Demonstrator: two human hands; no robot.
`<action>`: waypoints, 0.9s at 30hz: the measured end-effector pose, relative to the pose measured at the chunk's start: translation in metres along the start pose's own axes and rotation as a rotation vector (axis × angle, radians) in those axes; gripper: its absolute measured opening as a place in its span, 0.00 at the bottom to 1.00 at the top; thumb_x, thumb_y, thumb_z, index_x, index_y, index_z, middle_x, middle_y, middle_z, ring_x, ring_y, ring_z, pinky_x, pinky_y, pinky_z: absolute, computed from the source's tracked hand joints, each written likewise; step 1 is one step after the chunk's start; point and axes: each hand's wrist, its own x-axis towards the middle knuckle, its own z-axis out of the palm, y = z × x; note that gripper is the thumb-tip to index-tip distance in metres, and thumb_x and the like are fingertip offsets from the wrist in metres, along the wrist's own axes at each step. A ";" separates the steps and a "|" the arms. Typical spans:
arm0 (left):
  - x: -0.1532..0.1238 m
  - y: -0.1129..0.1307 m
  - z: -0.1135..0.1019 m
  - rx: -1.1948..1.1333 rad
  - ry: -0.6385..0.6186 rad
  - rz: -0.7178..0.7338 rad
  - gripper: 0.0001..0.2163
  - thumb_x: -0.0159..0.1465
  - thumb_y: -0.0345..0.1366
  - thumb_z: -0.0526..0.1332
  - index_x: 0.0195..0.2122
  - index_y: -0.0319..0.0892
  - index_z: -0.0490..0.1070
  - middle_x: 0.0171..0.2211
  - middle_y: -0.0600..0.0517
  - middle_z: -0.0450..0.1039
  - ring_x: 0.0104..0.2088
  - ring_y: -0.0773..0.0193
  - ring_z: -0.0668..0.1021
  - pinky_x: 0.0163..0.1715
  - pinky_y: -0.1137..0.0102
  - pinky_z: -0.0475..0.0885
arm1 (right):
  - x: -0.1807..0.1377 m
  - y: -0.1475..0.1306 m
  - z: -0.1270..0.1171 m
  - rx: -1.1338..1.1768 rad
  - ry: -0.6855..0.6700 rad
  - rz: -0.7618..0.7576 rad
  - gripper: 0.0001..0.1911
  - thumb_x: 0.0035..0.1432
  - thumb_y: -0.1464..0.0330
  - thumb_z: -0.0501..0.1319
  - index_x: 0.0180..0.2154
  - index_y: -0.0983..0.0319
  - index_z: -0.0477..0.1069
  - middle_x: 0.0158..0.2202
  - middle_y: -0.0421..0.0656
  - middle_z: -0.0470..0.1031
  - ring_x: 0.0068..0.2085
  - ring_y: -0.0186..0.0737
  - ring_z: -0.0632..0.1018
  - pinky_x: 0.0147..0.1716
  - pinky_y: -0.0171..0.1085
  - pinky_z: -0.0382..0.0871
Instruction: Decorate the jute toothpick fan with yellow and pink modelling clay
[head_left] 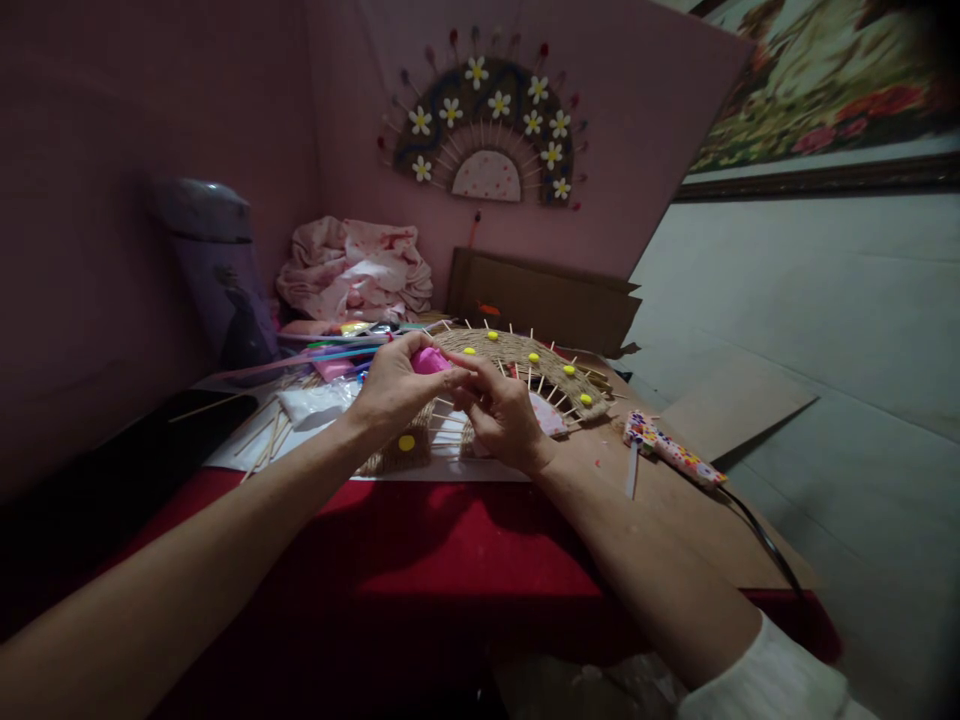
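My left hand (401,385) is closed around a bright pink lump of modelling clay (430,361). Fingertips of my right hand (501,408) press together at the lump's right side, and part of it is hidden by the fingers. Both hands are raised over a half-round fan piece wound with twine (517,347), which lies on the table. Small yellow discs (533,357) dot its band, and thin sticks poke out of both edges. A pink-spotted half circle (547,415) forms its middle, partly behind my right hand.
On the right, a flower-patterned glue gun (675,452) trails a black cord (761,535). Loose sticks (270,440) and a clear plastic bag (315,402) lie left. Crumpled pink cloth (356,270), cardboard (540,300) and a purple cylinder (221,280) stand behind. A finished-looking fan (487,100) hangs above.
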 end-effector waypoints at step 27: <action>0.003 -0.012 -0.001 0.119 -0.117 0.116 0.06 0.64 0.35 0.57 0.31 0.41 0.63 0.21 0.57 0.62 0.20 0.70 0.64 0.20 0.72 0.59 | 0.001 -0.001 -0.001 -0.035 0.010 0.013 0.20 0.63 0.69 0.57 0.57 0.62 0.66 0.26 0.37 0.74 0.25 0.32 0.71 0.28 0.33 0.64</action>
